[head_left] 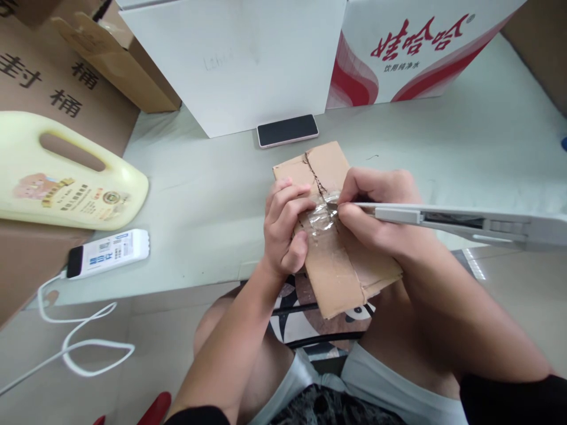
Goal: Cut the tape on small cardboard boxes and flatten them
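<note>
A small brown cardboard box (330, 277) lies tilted at the table's front edge, partly over my lap. Clear tape (322, 219) crosses its middle seam, wrinkled and shiny. My left hand (287, 221) grips the box from its left side, fingers curled onto the top by the tape. In my right hand (376, 206) is a white-grey utility knife (447, 218), pinched near its front end, its handle pointing right. The knife's tip is at the tape beside the seam; my fingers partly hide it, so I cannot tell how deep it sits.
Behind the box a phone (287, 131) lies on the pale green table (199, 195). White cartons (266, 53) line the back. At left stand a yellow jug (75, 177), a white power strip (113, 254) with a cable (73, 348), and brown boxes (133, 65).
</note>
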A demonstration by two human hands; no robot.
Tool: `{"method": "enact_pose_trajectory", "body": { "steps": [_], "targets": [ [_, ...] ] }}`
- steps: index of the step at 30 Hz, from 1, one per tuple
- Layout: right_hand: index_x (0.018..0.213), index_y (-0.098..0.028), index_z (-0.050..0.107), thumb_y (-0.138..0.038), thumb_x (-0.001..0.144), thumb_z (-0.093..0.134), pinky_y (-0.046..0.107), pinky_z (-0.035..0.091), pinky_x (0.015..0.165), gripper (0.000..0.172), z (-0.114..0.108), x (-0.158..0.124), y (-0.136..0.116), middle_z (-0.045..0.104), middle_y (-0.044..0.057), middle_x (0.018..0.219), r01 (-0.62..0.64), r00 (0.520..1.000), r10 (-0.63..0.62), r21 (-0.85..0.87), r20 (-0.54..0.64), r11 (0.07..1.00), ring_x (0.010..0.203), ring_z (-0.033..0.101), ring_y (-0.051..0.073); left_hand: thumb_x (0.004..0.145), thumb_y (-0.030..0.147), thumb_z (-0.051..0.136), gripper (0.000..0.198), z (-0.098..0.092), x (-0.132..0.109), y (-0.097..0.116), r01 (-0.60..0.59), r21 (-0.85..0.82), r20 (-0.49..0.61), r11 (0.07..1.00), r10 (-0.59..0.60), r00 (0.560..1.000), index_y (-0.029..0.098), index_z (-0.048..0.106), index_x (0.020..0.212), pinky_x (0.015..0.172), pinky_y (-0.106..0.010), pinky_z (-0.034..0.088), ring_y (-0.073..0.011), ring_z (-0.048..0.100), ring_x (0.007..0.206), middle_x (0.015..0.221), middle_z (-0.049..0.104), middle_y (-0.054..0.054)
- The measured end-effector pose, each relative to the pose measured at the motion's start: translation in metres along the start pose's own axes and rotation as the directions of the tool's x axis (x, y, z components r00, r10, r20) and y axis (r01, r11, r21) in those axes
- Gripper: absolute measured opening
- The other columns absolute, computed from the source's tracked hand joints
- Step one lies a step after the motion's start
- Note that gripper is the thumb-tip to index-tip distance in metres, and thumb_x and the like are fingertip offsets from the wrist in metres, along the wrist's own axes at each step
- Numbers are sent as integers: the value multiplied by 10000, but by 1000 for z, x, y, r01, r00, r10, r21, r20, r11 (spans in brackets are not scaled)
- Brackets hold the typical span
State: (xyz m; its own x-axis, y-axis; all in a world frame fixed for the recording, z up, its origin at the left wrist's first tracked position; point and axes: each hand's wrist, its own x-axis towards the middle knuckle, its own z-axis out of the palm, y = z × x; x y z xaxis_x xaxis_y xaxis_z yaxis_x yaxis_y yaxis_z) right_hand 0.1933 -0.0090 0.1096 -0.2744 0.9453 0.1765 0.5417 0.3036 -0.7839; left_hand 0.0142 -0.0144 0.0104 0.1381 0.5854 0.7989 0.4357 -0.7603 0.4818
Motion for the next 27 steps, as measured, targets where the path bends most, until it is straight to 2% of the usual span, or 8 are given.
{"method": "enact_pose_trajectory", "body": {
  "steps": [10,20,27],
  "targets": [
    [611,-222,464,-211,696,535,289,315,549,111,0,-2,1,451,-41,511,15,1000,-15,7,4,1000,500,374,102,997,458,347,367,0,-1,0,-3,9,1,1000,3,1000,239,610,1127,1182,-538,425,-282,647,1174,1223,689,-102],
    [598,-218,524,-227,704,586,271,320,523,123,0,-2,-3,441,-52,478,-8,999,13,-110,51,994,469,355,90,994,450,360,360,-1,-1,2,15,-1,13,1000,-15,1000,236,614,1134,1181,-540,429,-293,616,1215,1231,687,-104],
    [584,-224,487,-245,716,566,273,315,505,155,-2,-3,3,430,-47,475,34,998,-31,-64,55,997,469,357,98,995,466,348,379,-2,-2,1,15,16,26,1000,-15,1000,243,613,1148,1183,-553,425,-300,618,1224,1247,689,-100]
  ]
}}
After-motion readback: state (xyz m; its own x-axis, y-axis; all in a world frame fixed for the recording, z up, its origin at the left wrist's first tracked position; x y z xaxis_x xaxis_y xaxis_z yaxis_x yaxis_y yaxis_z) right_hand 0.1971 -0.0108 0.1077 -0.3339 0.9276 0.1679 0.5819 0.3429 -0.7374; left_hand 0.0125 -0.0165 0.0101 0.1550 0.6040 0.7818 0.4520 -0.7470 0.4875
